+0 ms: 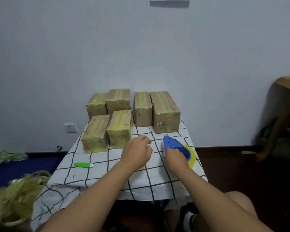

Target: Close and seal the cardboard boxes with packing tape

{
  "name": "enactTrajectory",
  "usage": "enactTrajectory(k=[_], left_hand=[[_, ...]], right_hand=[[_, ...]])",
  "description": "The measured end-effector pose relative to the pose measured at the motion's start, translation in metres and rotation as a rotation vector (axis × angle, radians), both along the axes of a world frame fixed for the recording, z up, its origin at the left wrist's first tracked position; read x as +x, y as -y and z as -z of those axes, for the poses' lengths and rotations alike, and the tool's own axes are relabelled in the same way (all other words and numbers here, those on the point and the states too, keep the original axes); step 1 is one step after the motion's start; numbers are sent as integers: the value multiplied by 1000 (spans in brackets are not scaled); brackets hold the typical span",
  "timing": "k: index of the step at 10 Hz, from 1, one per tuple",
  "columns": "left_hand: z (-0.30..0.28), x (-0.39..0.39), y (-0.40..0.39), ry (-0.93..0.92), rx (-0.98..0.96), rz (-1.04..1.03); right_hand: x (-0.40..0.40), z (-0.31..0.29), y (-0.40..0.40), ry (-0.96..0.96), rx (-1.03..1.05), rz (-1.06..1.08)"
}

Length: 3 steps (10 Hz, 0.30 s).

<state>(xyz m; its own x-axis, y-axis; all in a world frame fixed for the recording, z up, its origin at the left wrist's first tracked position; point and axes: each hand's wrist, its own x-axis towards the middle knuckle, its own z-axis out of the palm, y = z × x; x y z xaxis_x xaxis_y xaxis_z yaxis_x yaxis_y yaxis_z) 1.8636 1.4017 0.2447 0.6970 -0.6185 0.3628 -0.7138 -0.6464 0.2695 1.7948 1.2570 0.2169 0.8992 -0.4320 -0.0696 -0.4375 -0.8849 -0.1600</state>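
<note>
The right hand has its grip closed around the blue tape dispenser, fingers wrapped over the part nearest the yellowish tape roll, which sits just to the outer side of that grip and touches the checked cloth of the desk. The left hand holds nothing; its fingers hang loosely curled just above the cloth, a little to the inner side of the dispenser.

The step in hand looks like taking up the dispenser for the next box. To do it well, the grip should settle firmly on the handle so the blade end, pointing away from the person, stays clear of the fingers. The free hand would best go to a box and steady it, pressing the flaps flat before tape meets cardboard. Pull the strip straight along the seam and rub it down.

The six cardboard boxes stand beyond both hands, toward the wall: four clustered ahead of the left hand, two ahead of the dispenser. All appear shut, their tops and ends already covered in glossy yellowish tape, wrinkled in places. Whether any seam remains open cannot be told.

A green utility knife lies well to the outer side of the left hand.
</note>
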Motion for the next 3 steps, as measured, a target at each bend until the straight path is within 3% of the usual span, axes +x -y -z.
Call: enactTrajectory(k=[2, 3], left_hand=[[-18, 1, 0, -30, -6, 21], [-43, 4, -1, 30, -36, 0]], right_hand=[[-1, -33, 7, -205, 121, -42], [10, -57, 19, -124, 123, -78]])
